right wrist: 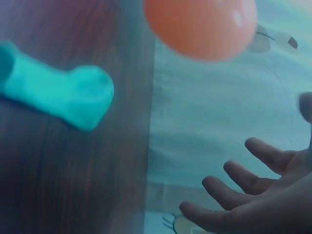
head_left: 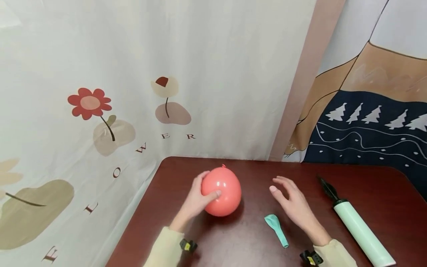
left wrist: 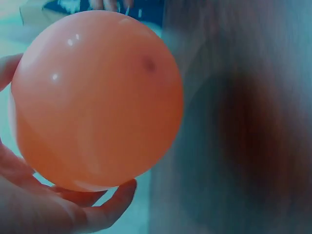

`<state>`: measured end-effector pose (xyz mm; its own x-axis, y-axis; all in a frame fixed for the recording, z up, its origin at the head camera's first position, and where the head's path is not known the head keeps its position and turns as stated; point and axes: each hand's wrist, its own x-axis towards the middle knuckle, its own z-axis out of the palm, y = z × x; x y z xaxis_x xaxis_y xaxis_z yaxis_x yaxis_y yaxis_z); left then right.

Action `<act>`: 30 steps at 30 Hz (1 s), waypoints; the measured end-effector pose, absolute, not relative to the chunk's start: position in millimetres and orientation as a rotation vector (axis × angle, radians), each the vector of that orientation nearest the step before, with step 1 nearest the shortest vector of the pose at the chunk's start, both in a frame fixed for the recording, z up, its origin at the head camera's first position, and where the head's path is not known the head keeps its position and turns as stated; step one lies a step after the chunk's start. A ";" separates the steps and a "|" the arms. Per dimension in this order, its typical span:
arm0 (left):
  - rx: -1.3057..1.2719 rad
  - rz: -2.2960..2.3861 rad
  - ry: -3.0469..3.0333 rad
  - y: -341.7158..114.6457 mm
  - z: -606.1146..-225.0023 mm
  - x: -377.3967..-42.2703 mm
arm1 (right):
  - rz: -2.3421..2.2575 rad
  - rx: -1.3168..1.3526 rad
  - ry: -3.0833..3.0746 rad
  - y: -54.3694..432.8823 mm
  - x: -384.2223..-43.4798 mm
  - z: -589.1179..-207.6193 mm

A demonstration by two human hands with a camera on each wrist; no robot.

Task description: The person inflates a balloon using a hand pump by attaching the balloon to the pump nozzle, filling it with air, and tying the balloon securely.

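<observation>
An inflated coral-red balloon point(head_left: 224, 191), its knot at the far top, is held in my left hand point(head_left: 198, 194) over the table. The thumb lies across its near side and the fingers curve round its left side; the left wrist view shows the balloon point(left wrist: 97, 102) large, with fingers underneath. My right hand point(head_left: 295, 204) is apart from it, fingers loosely spread with nothing between them. A flat, uninflated teal balloon point(head_left: 277, 230) lies on the table just left of the right hand. In the right wrist view this teal balloon point(right wrist: 58, 92) looks blurred.
On the right of the dark red-brown table point(head_left: 240, 248) lies a mint-green hand pump point(head_left: 363, 233) with a black nozzle pointing away. A pale curtain point(head_left: 227, 74) with flower prints hangs along the table's left and back edges; a patterned cloth point(head_left: 367, 111) hangs at the back right.
</observation>
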<state>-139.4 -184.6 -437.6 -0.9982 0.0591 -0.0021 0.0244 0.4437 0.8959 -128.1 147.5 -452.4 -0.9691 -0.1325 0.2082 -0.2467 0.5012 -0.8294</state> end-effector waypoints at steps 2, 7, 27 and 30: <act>0.040 1.592 2.724 -197.6 -428.1 -150.6 | 1.414 0.332 -2.635 156.2 -131.6 -447.1; -0.040 1.409 2.877 -228.6 -415.6 -175.6 | 1.343 0.302 -2.661 169.1 -136.6 -442.1; -0.040 0.864 3.035 -240.3 -420.8 -201.3 | 1.183 0.274 -2.785 168.0 -122.5 -459.7; 0.016 0.875 3.117 -233.0 -419.5 -197.4 | 1.174 0.264 -2.798 171.1 -121.9 -460.8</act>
<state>-197.4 -233.0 -419.5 -0.9954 -0.0162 0.0949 0.0356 0.8540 0.5190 -121.9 171.1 -460.8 -0.9804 -0.1218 0.1548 -0.1958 0.6883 -0.6985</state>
